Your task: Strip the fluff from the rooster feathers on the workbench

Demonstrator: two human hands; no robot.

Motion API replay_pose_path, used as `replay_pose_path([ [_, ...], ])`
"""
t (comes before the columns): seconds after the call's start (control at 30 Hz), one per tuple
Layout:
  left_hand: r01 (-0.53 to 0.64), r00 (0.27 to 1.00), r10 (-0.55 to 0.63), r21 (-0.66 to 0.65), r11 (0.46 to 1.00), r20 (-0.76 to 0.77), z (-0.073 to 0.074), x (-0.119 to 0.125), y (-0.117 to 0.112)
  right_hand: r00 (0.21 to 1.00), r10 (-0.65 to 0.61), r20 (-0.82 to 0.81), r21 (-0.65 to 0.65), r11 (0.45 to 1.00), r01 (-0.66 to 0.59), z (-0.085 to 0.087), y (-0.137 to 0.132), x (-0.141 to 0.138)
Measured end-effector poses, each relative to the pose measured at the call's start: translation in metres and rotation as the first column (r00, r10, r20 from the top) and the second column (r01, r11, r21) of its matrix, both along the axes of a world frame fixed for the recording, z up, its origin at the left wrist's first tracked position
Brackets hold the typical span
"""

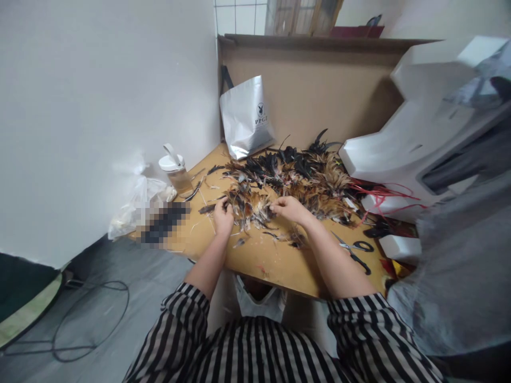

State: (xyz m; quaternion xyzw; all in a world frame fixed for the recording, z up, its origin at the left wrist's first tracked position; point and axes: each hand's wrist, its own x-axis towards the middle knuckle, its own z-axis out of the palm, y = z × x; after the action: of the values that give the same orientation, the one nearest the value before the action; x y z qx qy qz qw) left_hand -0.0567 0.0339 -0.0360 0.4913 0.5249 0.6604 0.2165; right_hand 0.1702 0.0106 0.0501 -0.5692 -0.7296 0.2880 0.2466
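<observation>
Between my hands stretches a bunch of brown, black and pale feathers (252,206), just above or on the wooden table (255,260). My left hand (224,217) is closed in a pinch at its left end, with a dark feather (206,209) sticking out to the left. My right hand (290,208) pinches the right end between thumb and fingers. How the feathers are joined is too small to make out. Behind them lies a large pile of black and brown feathers (303,170). A few loose feathers (296,238) are scattered near the front edge.
Scissors (353,247) lie right of my right forearm. Red cords (389,194) hang by white foam (383,133) at the right. A silver bag (245,119) leans on the back board. A lidded clear jug (178,173) and plastic bag (139,197) stand left, beside a blurred patch.
</observation>
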Motion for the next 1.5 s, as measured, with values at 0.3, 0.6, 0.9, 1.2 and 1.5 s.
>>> replay_pose_path([
  [0.3,-0.048,0.997,0.05,0.03,0.998,-0.065,0.005,-0.001,-0.006,0.982,-0.152,0.113,0.299,0.947,0.113,-0.004,-0.021,-0.03],
  [0.6,-0.137,0.976,0.151,0.097,0.986,-0.156,0.017,-0.002,-0.014,0.838,0.342,0.426,0.185,0.874,-0.45,-0.011,-0.076,-0.09],
  [0.9,-0.157,0.985,0.164,0.114,0.981,-0.06,0.025,-0.003,-0.02,0.937,0.235,0.258,0.242,0.923,-0.298,-0.01,-0.058,-0.074],
  [1.2,-0.115,0.971,0.141,0.142,0.983,-0.192,0.037,0.005,-0.032,0.975,0.03,-0.219,0.128,0.992,-0.002,-0.026,-0.035,-0.07],
  [1.5,0.007,0.954,0.039,0.155,0.988,-0.296,0.046,-0.002,-0.043,0.959,0.024,-0.281,0.158,0.987,0.021,-0.044,-0.038,-0.085],
])
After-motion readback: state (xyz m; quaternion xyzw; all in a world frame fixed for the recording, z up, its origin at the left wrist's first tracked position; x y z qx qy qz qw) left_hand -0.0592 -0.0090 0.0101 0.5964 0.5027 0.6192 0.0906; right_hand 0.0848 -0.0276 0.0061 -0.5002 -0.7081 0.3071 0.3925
